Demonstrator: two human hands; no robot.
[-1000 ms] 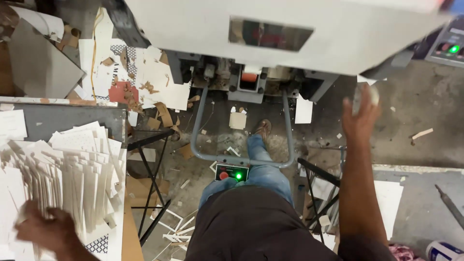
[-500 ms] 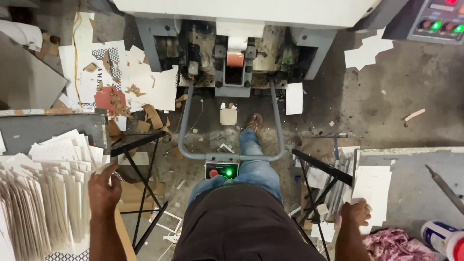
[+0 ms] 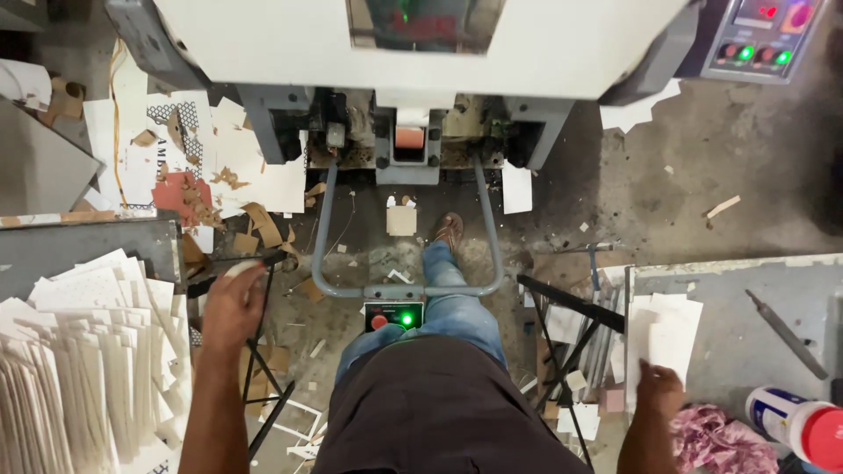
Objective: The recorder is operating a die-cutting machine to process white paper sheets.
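Note:
My left hand hovers over a black metal stand, just right of a big fanned pile of white card sheets. Its fingers curl downward, and something small and white shows at the fingertips. Whether it grips that, I cannot tell. My right hand rests on the near edge of a small stack of white sheets on the grey table at the right, holding nothing. Between the hands, my leg in jeans reaches toward the machine.
A grey tube frame with a small box carrying a red button and a green light stands before the machine. Card scraps litter the floor. A metal file, a pink rag and a white bottle with a red cap lie at the right.
My left hand has come off the card pile and moved right, toward the machine. My right hand dropped from up near the machine to the sheets on the right table.

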